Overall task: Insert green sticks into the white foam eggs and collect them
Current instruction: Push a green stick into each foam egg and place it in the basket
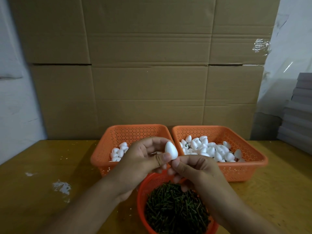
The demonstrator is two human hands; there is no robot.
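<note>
My left hand [143,156] grips a white foam egg [171,149] between thumb and fingers, pointed end up, above the gap between two baskets. My right hand [192,168] is curled right below the egg, its thumb and fingertips touching the egg's lower end; whatever they pinch is hidden. A round red basket [141,198] full of short green sticks [173,210] sits just below my hands. The left orange basket [128,132] holds a few eggs; the right orange basket [249,159] holds several eggs, some showing green.
The baskets stand on a yellow wooden table [50,166] with white foam crumbs [61,187] at the left. A large cardboard sheet [148,65] stands behind the baskets. Grey stacked boards [298,119] lie at the right edge.
</note>
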